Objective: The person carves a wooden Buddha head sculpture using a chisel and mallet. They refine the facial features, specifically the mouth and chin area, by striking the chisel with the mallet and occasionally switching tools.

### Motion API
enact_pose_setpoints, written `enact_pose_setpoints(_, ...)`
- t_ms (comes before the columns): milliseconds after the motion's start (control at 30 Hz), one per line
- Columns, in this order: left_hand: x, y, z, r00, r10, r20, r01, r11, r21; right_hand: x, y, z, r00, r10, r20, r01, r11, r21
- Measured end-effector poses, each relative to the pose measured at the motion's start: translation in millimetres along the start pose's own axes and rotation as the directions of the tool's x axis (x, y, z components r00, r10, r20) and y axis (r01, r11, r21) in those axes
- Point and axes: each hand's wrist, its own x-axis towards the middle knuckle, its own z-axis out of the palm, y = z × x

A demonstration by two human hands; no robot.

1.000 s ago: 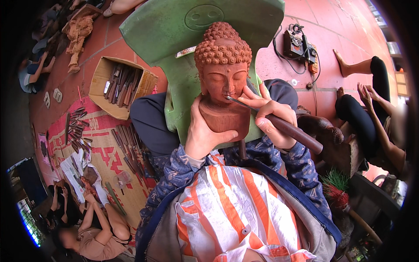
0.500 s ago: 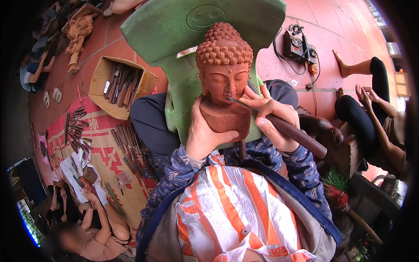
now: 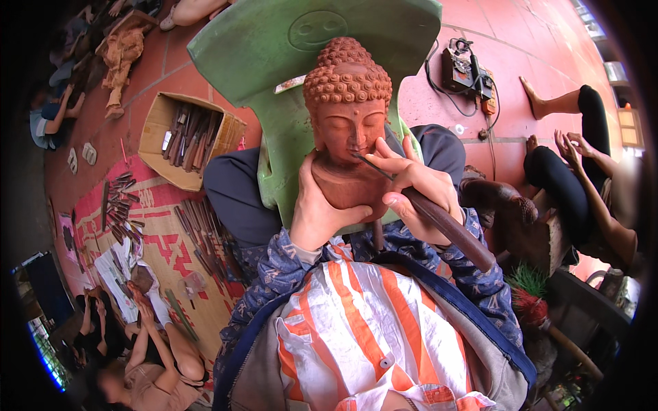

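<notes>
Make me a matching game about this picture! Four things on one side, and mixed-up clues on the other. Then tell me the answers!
Things:
1. carved head
2. left hand
3. right hand
4. cardboard box

Clues:
A. holds a dark-handled tool, its tip by the carved mouth
B. stands on the left, with many sticklike tools inside
C. reddish-brown, with rows of round curls
D. grips the part below the carved neck

Right pairs: 1-C, 2-D, 3-A, 4-B.

Left fingers on a reddish carved bust, right fingers around a dark-handled tool, tip near the mouth.
</notes>
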Motion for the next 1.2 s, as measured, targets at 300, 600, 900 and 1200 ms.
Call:
enact_pose_setpoints(300,1,1,-3,0.999,-0.016,0.029,0.016,1.000,-0.005,-8,14,-1,0.997,-0.006,-0.076,0.029,0.952,0.305)
enact_pose_setpoints(600,12,19,-8,0.997,0.065,0.029,-0.067,0.996,0.057,-19,33,-5,0.997,0.054,-0.057,-0.016,0.847,0.532)
enact_pose_setpoints(900,23,20,-8,0.997,0.046,0.060,-0.046,0.999,-0.010,-17,38,-2,0.994,0.091,-0.061,-0.049,0.870,0.491)
enact_pose_setpoints(1200,23,16,-7,0.998,0.041,0.049,-0.038,0.998,-0.058,-14,29,-2,0.992,0.112,-0.055,-0.077,0.898,0.434)
